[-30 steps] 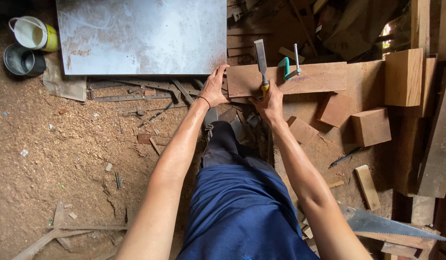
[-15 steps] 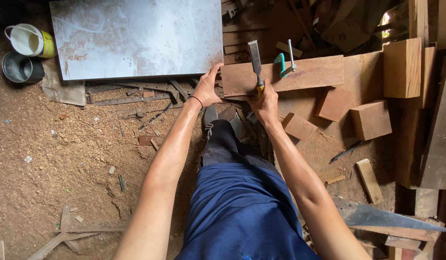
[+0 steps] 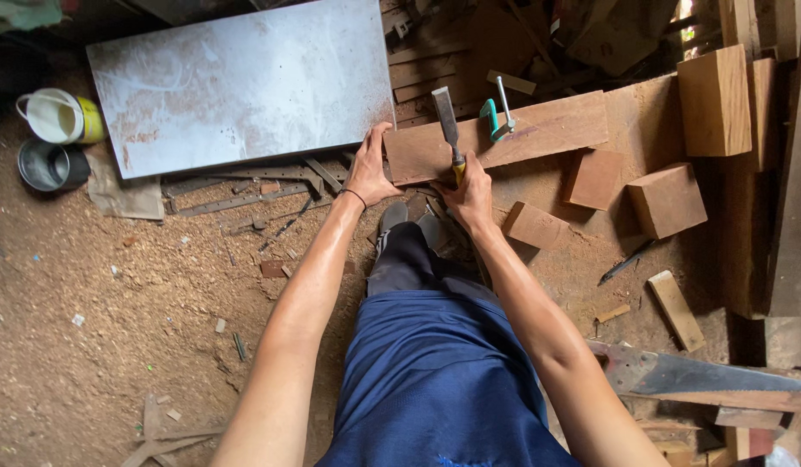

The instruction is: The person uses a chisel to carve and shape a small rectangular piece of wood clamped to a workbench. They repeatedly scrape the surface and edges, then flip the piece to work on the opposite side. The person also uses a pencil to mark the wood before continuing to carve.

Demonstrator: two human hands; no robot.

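Observation:
A reddish wooden board (image 3: 547,130) lies across the floor in front of me. My left hand (image 3: 370,166) grips its left end, fingers over the edge. My right hand (image 3: 471,192) is closed around the yellow handle of a chisel (image 3: 445,121), whose steel blade lies on the board's top face pointing away from me. A green-handled tool (image 3: 497,114) rests on the board just right of the blade. My feet (image 3: 409,227) are planted just below the board.
A large scratched metal sheet (image 3: 245,82) lies to the left of the board. Two tins (image 3: 50,138) stand at far left. Wood blocks (image 3: 669,199) and offcuts lie to the right. A handsaw (image 3: 677,376) rests at lower right. Sawdust and metal scraps cover the floor.
My view has shifted slightly, so the board and hands sit a little lower and left in frame. Both hands keep their grips; the chisel blade stays on the board.

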